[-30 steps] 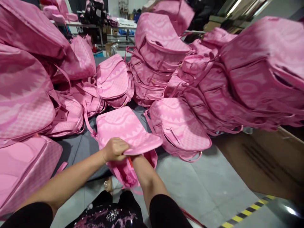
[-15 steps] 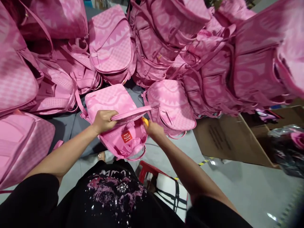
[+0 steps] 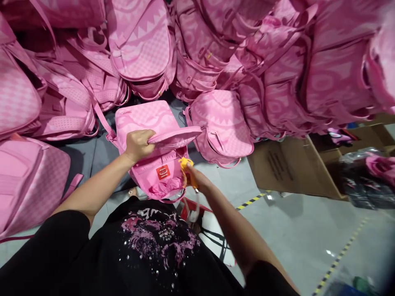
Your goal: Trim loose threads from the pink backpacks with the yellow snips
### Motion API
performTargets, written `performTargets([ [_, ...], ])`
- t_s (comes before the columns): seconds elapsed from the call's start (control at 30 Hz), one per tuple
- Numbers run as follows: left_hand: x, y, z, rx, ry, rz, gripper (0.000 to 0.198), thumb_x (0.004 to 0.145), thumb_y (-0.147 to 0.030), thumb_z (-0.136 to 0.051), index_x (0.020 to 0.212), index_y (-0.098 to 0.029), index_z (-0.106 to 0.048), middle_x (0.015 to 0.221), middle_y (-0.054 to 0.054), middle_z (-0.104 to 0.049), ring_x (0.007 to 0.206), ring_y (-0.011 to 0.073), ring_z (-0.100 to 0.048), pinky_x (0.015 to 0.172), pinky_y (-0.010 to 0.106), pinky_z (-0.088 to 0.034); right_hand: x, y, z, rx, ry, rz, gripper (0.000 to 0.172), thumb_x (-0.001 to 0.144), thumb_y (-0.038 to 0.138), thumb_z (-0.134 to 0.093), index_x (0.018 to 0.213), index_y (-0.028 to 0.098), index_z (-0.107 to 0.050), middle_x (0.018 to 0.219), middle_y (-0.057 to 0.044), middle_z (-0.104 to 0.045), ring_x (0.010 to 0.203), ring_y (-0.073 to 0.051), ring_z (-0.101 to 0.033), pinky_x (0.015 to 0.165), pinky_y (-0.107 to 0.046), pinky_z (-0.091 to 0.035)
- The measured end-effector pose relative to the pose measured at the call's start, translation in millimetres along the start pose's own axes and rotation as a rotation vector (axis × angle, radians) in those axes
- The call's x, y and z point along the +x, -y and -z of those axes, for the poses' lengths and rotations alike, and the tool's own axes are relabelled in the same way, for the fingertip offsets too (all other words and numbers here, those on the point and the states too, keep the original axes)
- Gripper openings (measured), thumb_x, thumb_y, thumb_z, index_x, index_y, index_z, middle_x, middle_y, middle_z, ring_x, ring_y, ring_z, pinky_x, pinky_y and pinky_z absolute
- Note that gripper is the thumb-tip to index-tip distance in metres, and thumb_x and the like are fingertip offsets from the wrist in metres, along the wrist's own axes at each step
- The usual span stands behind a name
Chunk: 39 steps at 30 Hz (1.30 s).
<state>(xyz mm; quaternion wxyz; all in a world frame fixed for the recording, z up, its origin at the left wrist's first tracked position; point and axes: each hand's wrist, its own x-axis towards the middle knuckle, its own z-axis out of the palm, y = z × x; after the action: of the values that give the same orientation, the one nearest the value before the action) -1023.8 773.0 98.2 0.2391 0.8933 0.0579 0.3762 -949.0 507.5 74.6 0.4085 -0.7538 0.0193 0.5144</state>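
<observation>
A pink patterned backpack point(image 3: 148, 121) lies in front of me with its front flap lifted. My left hand point(image 3: 138, 144) is closed on the edge of that flap point(image 3: 179, 137) and holds it up. Under the flap shows the pink inside with a red square label point(image 3: 163, 172). My right hand point(image 3: 193, 179) is closed in a pinch on a small yellow tool point(image 3: 184, 164), right at the bag's open edge. The blades or tip of the tool are too small to make out.
Heaps of the same pink backpacks point(image 3: 216, 53) surround me on the left, back and right. A flattened cardboard box point(image 3: 284, 168) lies to the right on the grey floor, beside a yellow-black floor line point(image 3: 251, 200). A red stool point(image 3: 188, 211) stands under me.
The view has tilted down. My right hand came out from under the flap, holding a yellow tool, and drew back toward me. The flap stayed lifted in my left hand.
</observation>
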Motion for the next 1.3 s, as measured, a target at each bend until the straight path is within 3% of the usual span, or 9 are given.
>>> performTargets([
  [0.17, 4, -1, 3.0, 0.021, 0.015, -0.106, 0.022, 0.061, -0.022, -0.048, 0.072, -0.019, -0.067, 0.056, 0.001, -0.059, 0.053, 0.0157, -0.054, 0.055, 0.027, -0.037, 31, -25, -52, 0.691, 0.078, 0.025, 0.051, 0.104, 0.059, -0.02, 0.08, 0.022, -0.044, 0.044, 0.011, -0.022, 0.035, -0.007, -0.015, 0.036, -0.016, -0.021],
  [0.4, 10, 7, -8.4, 0.037, -0.007, -0.131, 0.019, 0.063, -0.02, -0.049, 0.072, -0.019, -0.065, 0.06, 0.002, -0.06, 0.055, 0.0165, -0.055, 0.056, 0.029, -0.037, 41, -45, -59, 0.991, -0.057, -0.08, 0.048, 0.105, 0.056, -0.016, 0.076, 0.023, -0.036, 0.046, 0.009, -0.03, 0.035, -0.007, -0.025, 0.034, -0.015, -0.026],
  [0.5, 13, 7, -8.8, 0.05, 0.007, -0.146, 0.018, 0.063, -0.021, -0.049, 0.071, -0.019, -0.065, 0.058, 0.002, -0.06, 0.054, 0.0158, -0.055, 0.055, 0.028, -0.037, 58, -35, -76, 0.955, 0.083, -0.09, 0.046, 0.105, 0.055, -0.028, 0.075, 0.023, -0.039, 0.045, 0.009, -0.032, 0.033, -0.006, -0.025, 0.032, -0.015, -0.022],
  [0.63, 23, 9, -1.4, 0.046, -0.047, -0.251, 0.015, 0.069, -0.022, -0.05, 0.071, -0.019, -0.064, 0.055, 0.0, -0.057, 0.051, 0.0146, -0.052, 0.054, 0.027, -0.036, 63, -39, -92, 0.681, 0.549, -0.093, 0.044, 0.098, 0.06, -0.047, 0.077, 0.021, -0.047, 0.042, 0.011, -0.03, 0.032, -0.005, -0.018, 0.031, -0.017, -0.016],
  [0.7, 29, 10, 3.6, 0.066, -0.018, -0.333, 0.014, 0.072, -0.024, -0.051, 0.074, -0.019, -0.064, 0.055, 0.0, -0.056, 0.052, 0.0149, -0.051, 0.056, 0.028, -0.036, 57, -39, -84, 0.511, 0.605, -0.006, 0.045, 0.093, 0.064, -0.054, 0.08, 0.021, -0.049, 0.042, 0.012, -0.031, 0.032, -0.005, -0.02, 0.033, -0.017, -0.017],
  [0.8, 33, 12, 9.8, 0.096, 0.064, -0.433, 0.014, 0.076, -0.026, -0.051, 0.077, -0.019, -0.064, 0.056, 0.0, -0.054, 0.053, 0.0148, -0.05, 0.058, 0.029, -0.036, 40, -22, -47, 0.18, 0.45, 0.075, 0.045, 0.085, 0.064, -0.065, 0.081, 0.022, -0.05, 0.043, 0.011, -0.035, 0.033, -0.006, -0.027, 0.034, -0.019, -0.021],
  [1.0, 22, 25, 15.8, 0.081, 0.077, -0.356, 0.016, 0.071, -0.024, -0.05, 0.077, -0.02, -0.064, 0.057, 0.0, -0.051, 0.055, 0.0163, -0.05, 0.059, 0.03, -0.035, -14, 21, 38, -0.803, 0.127, -0.081, 0.033, 0.089, 0.044, -0.066, 0.072, 0.018, -0.054, 0.042, 0.004, -0.043, 0.031, -0.009, -0.039, 0.035, -0.022, -0.025],
  [1.13, 17, 28, 17.0, 0.115, 0.085, -0.291, 0.018, 0.067, -0.024, -0.05, 0.076, -0.019, -0.065, 0.057, 0.001, -0.053, 0.054, 0.0166, -0.051, 0.058, 0.03, -0.035, -38, 19, 46, -0.693, 0.19, -0.121, 0.038, 0.088, 0.052, -0.065, 0.075, 0.018, -0.052, 0.048, 0.002, -0.049, 0.033, -0.009, -0.042, 0.036, -0.021, -0.026],
  [1.3, 14, 22, 26.1, 0.099, 0.042, -0.29, 0.021, 0.065, -0.021, -0.049, 0.076, -0.019, -0.067, 0.057, 0.001, -0.058, 0.054, 0.0166, -0.054, 0.057, 0.029, -0.038, -29, 1, 32, -0.093, 0.035, 0.049, 0.047, 0.089, 0.067, -0.055, 0.086, 0.021, -0.045, 0.047, 0.011, -0.034, 0.034, -0.007, -0.031, 0.036, -0.02, -0.028],
])
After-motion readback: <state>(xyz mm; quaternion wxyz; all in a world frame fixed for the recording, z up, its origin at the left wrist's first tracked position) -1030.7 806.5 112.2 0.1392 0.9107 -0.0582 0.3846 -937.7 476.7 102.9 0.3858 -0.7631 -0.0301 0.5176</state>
